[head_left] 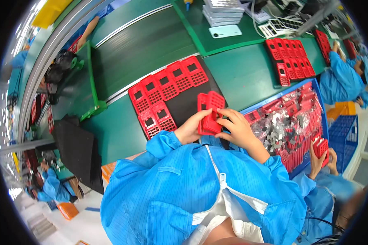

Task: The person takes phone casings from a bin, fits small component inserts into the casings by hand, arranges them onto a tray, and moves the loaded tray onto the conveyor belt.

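Observation:
Both my hands hold a stack of red plastic phone front covers (pixel 209 112) upright above the bench. My left hand (pixel 189 130) grips the stack's lower left side, and my right hand (pixel 239 128) wraps its right side with fingers over the front. Just left of the stack, several more red covers (pixel 166 87) lie face up in rows on a black mat (pixel 188 107). My blue sleeves come up from the lower edge.
A blue bin (pixel 317 96) at my right holds red covers and bagged parts. Further red covers (pixel 289 60) lie on the green bench. A co-worker's hands (pixel 319 152) hold a red cover at right. Black mats (pixel 75 150) are stacked at left; a conveyor belt (pixel 143 47) runs behind.

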